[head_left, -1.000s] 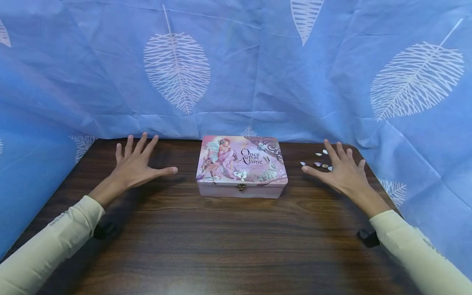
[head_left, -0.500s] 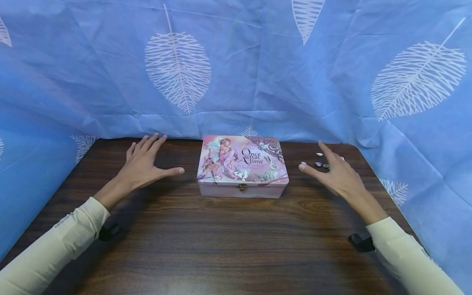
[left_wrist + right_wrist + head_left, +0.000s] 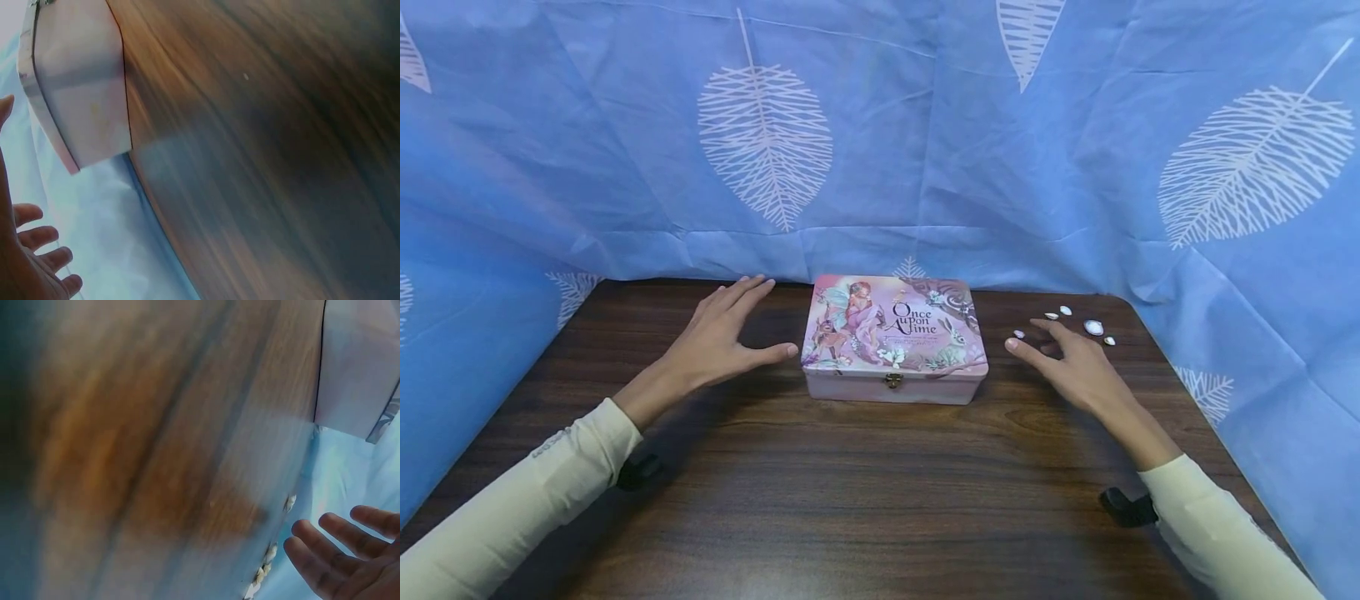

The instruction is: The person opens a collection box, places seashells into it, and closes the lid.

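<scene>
A closed pink tin box [image 3: 891, 346] with a fairy, a rabbit and "Once upon A time" on its lid stands at the back middle of the table, its small brass clasp [image 3: 892, 381] facing front. To the left of the box is my left hand [image 3: 711, 346], fingers spread and thumb tip near the box's side. My right hand [image 3: 1078, 371] hovers to the right of the box, fingers loosely bent, holding nothing. Several small seashells [image 3: 1093, 327] lie around and beyond that hand, which hides some of them in the head view.
The dark wooden table [image 3: 850, 492] reaches back to a blue cloth [image 3: 887, 150] with white leaf prints, which hangs behind and along both sides. Beige sleeves cover both forearms, each with a black wrist mount [image 3: 1127, 507].
My left hand has moved right, closer to the box. The right hand has drawn slightly left and its fingers have bent; different shells show around it. The box has stayed put.
</scene>
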`<action>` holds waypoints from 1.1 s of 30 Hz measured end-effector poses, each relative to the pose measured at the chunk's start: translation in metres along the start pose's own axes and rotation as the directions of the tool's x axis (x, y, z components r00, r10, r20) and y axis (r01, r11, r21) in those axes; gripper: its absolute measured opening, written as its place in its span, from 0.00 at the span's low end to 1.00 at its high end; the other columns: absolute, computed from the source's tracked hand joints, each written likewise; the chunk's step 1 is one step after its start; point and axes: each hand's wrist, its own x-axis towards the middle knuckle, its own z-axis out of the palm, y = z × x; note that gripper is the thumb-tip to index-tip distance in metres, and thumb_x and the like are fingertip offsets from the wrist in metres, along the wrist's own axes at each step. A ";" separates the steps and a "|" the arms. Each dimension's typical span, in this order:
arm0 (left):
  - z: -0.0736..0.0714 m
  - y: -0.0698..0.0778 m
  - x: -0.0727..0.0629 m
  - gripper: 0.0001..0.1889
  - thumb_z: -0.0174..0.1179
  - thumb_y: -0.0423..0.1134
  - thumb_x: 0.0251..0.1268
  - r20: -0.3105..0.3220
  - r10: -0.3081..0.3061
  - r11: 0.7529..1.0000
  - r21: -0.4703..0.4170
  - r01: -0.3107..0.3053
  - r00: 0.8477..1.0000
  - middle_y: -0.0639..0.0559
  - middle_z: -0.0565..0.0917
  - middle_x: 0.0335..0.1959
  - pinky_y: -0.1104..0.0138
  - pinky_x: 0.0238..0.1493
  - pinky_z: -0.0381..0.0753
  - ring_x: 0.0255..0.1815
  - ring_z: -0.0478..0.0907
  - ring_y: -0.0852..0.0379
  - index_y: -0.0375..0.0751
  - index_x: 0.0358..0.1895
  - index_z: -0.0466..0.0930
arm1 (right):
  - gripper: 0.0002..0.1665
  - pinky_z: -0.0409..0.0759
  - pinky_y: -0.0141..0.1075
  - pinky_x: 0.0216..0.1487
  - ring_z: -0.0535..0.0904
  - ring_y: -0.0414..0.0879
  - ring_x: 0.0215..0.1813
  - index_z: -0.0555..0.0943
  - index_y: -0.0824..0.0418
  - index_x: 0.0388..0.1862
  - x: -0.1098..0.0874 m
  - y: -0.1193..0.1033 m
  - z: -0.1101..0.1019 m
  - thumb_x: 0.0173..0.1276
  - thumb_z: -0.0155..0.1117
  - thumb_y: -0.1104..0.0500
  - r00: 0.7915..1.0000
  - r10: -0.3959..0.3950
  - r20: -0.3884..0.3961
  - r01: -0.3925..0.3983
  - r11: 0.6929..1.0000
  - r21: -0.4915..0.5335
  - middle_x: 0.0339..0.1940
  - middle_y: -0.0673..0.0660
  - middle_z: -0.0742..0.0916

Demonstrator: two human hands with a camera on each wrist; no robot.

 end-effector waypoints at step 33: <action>0.030 0.039 0.002 0.50 0.66 0.64 0.79 0.080 0.133 0.989 -0.080 -0.127 0.988 0.43 0.55 0.96 0.35 0.92 0.55 0.97 0.49 0.38 0.44 0.93 0.58 | 0.35 0.87 0.46 0.49 0.89 0.47 0.47 0.88 0.63 0.69 -0.030 -0.025 0.016 0.91 0.56 0.36 0.973 -0.159 0.165 0.135 0.980 0.146 0.61 0.63 0.93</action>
